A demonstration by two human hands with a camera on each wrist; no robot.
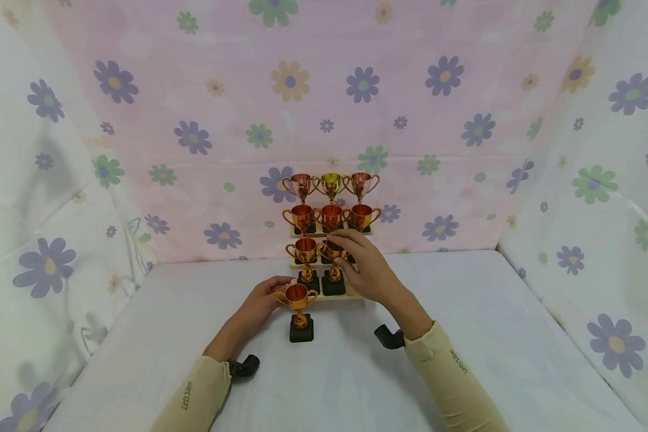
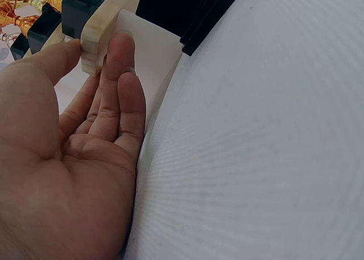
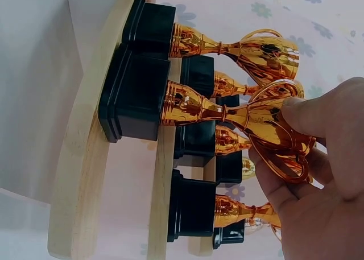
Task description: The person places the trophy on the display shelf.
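Note:
A stepped wooden display rack (image 3: 68,203) carries rows of small trophies with black square bases. My right hand (image 1: 364,270) holds a gold trophy (image 3: 267,120) by its cup, thumb on the near side and fingers behind. That trophy's base sits on the lowest step, beside another gold trophy (image 1: 306,279). At the left end of the same step, my left hand (image 2: 85,140) grips the wooden edge (image 2: 94,41), thumb above and fingers curled underneath. One more gold trophy (image 1: 301,329) stands upright on the table in front of the rack, close to the left hand.
On the upper steps stand more trophies, with a yellow-gold cup (image 1: 331,186) between two reddish ones at the top. A white cloth covers the table (image 1: 443,384). Flower-printed curtains (image 1: 324,78) rise behind and at both sides. Black curved pieces (image 1: 245,366) project at both wrists.

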